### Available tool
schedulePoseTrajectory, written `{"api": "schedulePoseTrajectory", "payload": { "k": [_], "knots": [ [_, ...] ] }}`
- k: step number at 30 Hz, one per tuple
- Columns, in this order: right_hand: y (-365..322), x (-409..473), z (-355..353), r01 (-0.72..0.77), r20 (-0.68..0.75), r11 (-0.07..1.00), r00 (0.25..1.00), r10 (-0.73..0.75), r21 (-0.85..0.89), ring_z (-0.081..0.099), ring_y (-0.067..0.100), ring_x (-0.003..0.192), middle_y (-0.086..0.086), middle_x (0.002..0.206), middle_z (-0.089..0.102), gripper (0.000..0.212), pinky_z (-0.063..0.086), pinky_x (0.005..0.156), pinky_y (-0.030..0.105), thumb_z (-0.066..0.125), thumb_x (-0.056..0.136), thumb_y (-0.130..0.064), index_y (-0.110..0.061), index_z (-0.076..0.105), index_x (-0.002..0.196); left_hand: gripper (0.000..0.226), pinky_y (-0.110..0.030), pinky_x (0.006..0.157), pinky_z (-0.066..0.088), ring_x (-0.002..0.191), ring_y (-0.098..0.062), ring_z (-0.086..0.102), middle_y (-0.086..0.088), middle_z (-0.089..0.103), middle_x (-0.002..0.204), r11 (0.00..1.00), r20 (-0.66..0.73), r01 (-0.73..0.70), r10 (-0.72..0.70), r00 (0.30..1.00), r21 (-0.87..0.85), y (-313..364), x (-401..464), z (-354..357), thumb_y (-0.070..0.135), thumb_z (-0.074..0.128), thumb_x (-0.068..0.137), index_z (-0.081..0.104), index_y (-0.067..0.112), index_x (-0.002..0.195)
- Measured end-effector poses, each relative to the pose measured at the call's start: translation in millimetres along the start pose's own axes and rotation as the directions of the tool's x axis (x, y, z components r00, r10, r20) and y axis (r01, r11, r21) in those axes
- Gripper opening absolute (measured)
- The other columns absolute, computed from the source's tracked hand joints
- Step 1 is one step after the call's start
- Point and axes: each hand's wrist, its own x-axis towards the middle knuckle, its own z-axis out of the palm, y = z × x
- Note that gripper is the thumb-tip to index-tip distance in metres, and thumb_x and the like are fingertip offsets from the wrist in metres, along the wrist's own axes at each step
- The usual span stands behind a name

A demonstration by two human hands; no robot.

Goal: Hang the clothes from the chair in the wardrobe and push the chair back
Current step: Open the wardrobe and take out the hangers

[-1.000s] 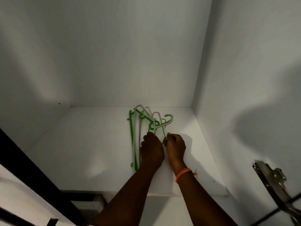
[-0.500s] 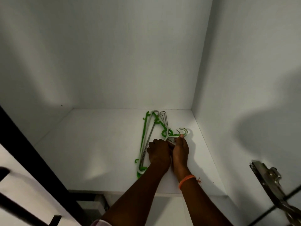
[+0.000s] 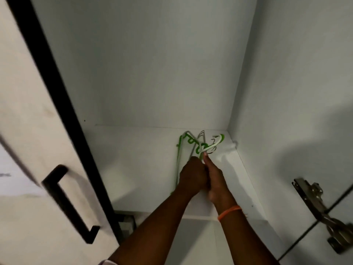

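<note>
- Wardrobe door [image 3: 47,150] hangs ajar left of the shelf [image 3: 133,169]; a swing back could knock the left arm.
- Hangers [image 3: 193,145], a green, white and wire tangle, lie on the shelf near its back right corner; hooks look interlocked, so pulling 1 may drag the rest off.
- Left hand [image 3: 193,176], grip curled round the hanger bundle.
- Right hand [image 3: 215,178], grip pinching a hook neck; it may slip.
</note>
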Motion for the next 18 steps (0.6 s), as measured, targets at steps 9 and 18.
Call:
{"api": "schedulePoseTrajectory", "payload": {
  "k": [9, 18],
  "knots": [
    [-15, -62, 27, -0.061, 0.155, 0.989, 0.987, 0.039, 0.138, 0.068, 0.027, 0.091, 0.018, 0.093, 0.072, 0.013, 0.053, 0.089, 0.039, 0.064, 0.090, -0.008, 0.001, 0.066, 0.100, 0.035, -0.027, 0.073, 0.048, 0.100, -0.029, 0.065, -0.018, 0.065, 0.115, 0.943, 0.045, -0.017, 0.034, 0.998, -0.333, -14, -74, -39, 0.016, 0.049, 0.099, 0.050, 0.004, 0.132],
    [34, -159, 36, 0.047, 0.213, 0.999, 0.976, -0.044, -0.008, 0.072, 0.028, 0.091, 0.017, 0.094, 0.075, 0.016, 0.054, 0.081, 0.038, 0.057, 0.097, -0.012, 0.000, 0.067, 0.094, 0.014, -0.035, 0.061, 0.061, 0.068, -0.022, 0.070, -0.011, 0.069, 0.089, 0.838, 0.130, 0.118, -0.057, 0.990, -0.533, -49, -178, -69, 0.021, 0.053, 0.100, 0.065, 0.014, 0.100]
  ]
}}
